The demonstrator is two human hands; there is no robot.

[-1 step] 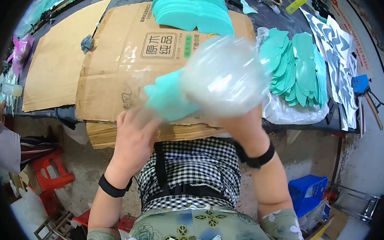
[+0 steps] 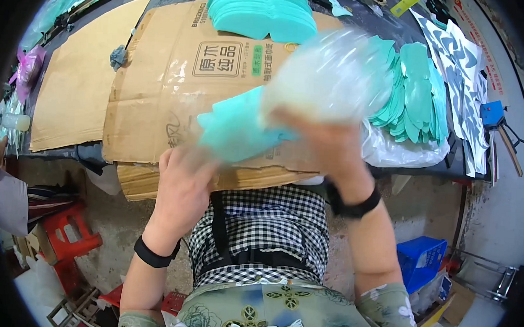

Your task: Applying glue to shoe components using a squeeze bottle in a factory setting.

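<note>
Teal, sole-shaped sheet cutouts (image 2: 231, 126) lie on the flattened cardboard in front of me, their right end hidden. My left hand (image 2: 184, 180) is closed at their lower-left edge, its fingertips smeared by motion. My right hand (image 2: 328, 140), blurred, grips a rounded whitish bundle (image 2: 332, 72) in shiny clear plastic. It is held over the right end of the cutouts; what the plastic covers cannot be made out. Each wrist wears a black band.
Brown cardboard (image 2: 150, 98) covers the table's middle. A teal stack (image 2: 261, 12) stands at the far side. More teal cutouts (image 2: 417, 89) lie on white plastic at right, beside white patterned sheets (image 2: 456, 73). A blue crate (image 2: 419, 263) and a red stool (image 2: 71, 233) are below.
My right hand and the plastic-covered bundle have moved a little up and to the right, showing more of the teal cutouts. My left hand stays in place.
</note>
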